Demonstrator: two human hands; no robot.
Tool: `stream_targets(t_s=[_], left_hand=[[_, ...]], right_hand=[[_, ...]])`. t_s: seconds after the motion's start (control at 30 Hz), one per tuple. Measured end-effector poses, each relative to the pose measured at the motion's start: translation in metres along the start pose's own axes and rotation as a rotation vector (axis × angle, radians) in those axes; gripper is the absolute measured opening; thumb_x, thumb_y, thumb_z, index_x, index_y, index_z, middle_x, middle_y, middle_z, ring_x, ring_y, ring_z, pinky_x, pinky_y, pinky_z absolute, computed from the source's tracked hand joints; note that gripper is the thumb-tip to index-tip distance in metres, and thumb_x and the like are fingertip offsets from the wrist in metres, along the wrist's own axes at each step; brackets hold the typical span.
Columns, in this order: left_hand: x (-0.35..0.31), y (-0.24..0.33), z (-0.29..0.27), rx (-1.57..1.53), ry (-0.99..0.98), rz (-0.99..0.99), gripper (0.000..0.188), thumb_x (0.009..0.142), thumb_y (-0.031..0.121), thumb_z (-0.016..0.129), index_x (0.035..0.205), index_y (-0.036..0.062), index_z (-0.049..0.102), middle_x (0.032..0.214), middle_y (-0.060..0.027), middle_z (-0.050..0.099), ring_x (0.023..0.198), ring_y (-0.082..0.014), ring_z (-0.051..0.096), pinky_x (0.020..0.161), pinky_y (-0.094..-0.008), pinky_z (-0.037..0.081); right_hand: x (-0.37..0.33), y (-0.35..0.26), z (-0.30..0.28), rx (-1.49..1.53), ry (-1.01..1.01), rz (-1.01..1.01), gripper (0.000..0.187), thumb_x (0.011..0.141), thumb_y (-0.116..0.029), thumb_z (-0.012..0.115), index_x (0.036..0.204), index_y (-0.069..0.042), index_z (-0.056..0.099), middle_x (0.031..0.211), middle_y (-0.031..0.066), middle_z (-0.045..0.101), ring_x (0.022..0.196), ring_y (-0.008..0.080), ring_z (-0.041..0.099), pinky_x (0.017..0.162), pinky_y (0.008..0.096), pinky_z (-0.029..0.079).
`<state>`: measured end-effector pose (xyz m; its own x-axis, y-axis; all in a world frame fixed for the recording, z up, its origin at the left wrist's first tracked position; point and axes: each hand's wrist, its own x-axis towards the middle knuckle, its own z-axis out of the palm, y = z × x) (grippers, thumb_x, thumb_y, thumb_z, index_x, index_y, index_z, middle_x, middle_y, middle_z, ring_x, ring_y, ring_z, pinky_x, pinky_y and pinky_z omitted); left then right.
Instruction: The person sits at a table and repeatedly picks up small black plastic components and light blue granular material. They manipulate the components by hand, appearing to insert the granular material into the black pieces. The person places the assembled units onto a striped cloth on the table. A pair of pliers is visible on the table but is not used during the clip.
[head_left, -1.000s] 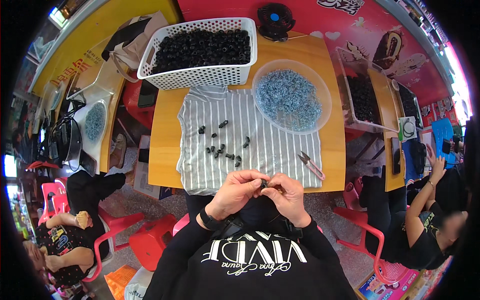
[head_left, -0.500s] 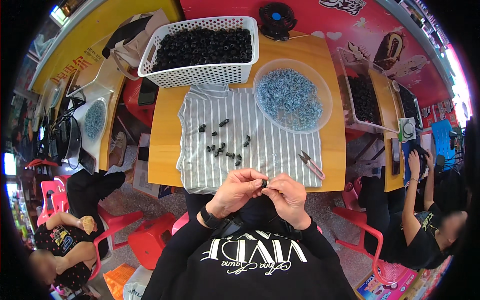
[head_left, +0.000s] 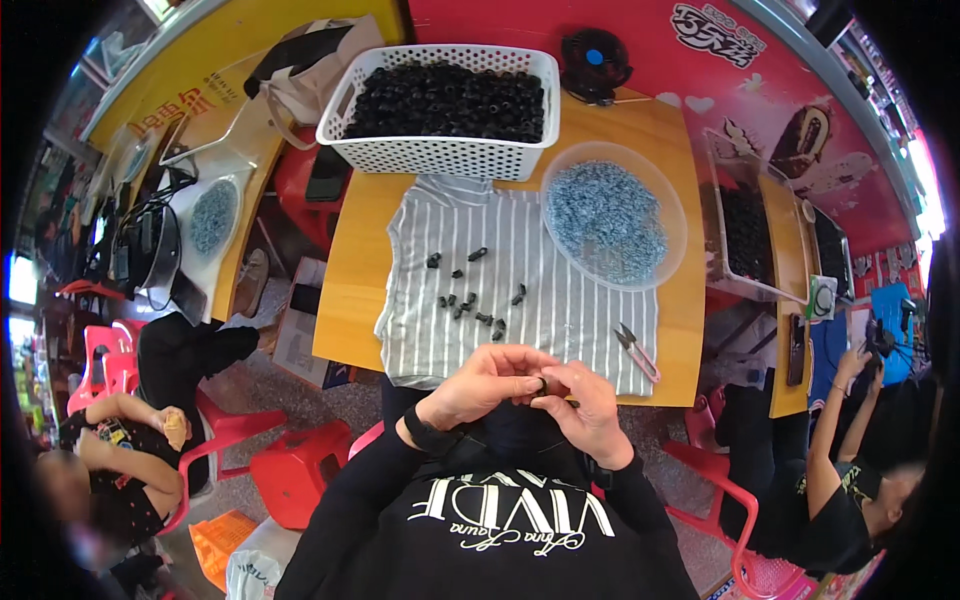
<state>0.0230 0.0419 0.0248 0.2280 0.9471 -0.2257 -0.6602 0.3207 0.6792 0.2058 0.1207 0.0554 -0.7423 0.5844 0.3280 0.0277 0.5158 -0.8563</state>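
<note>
My left hand [head_left: 500,381] and my right hand [head_left: 583,408] meet just off the near edge of the table. Between their fingertips they pinch a small black part [head_left: 541,386], mostly hidden by the fingers. Beyond them, several small black parts [head_left: 466,305] like it lie scattered on a grey and white striped cloth [head_left: 560,310]. A pair of thread snips [head_left: 637,354] with pink handles rests at the cloth's right side, blades pointing away from me. A round clear tub [head_left: 606,215] of small bluish translucent pieces stands on the cloth's far right corner.
A white perforated basket [head_left: 440,157] heaped with black parts stands at the table's [head_left: 345,310] far side, beside a black fan [head_left: 594,65]. People sit at both sides. A red stool [head_left: 300,476] is at lower left, a red chair [head_left: 715,480] at right.
The view has shifted, so the table appears lower and further right. Both hands still hold the black part; the right fingers have curled over it.
</note>
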Motion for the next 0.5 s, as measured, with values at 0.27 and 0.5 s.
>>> stream_targets(t_s=[0.27,0.5], left_hand=[[0.006,0.018,-0.010,0.176,-0.134,0.051,0.058,0.092,-0.004,0.059,0.147,0.0043,0.042,0.096,0.0004,0.061,0.085,-0.0057,0.057,0.077,-0.0223,0.050],[0.007,0.013,-0.011,0.079,-0.190,0.020,0.052,0.092,0.002,0.065,0.142,0.0036,0.050,0.096,-0.0004,0.061,0.087,-0.0066,0.059,0.083,-0.0234,0.053]], right_hand=[[0.017,0.002,-0.002,-0.312,-0.172,-0.247,0.050,0.074,-0.003,0.077,0.121,0.005,0.060,0.088,0.0128,0.057,0.078,0.0324,0.060,0.064,0.0405,0.048],[0.018,0.002,-0.003,-0.385,-0.198,-0.318,0.041,0.073,-0.004,0.077,0.110,0.006,0.063,0.081,0.0120,0.057,0.073,0.0302,0.060,0.061,0.0399,0.048]])
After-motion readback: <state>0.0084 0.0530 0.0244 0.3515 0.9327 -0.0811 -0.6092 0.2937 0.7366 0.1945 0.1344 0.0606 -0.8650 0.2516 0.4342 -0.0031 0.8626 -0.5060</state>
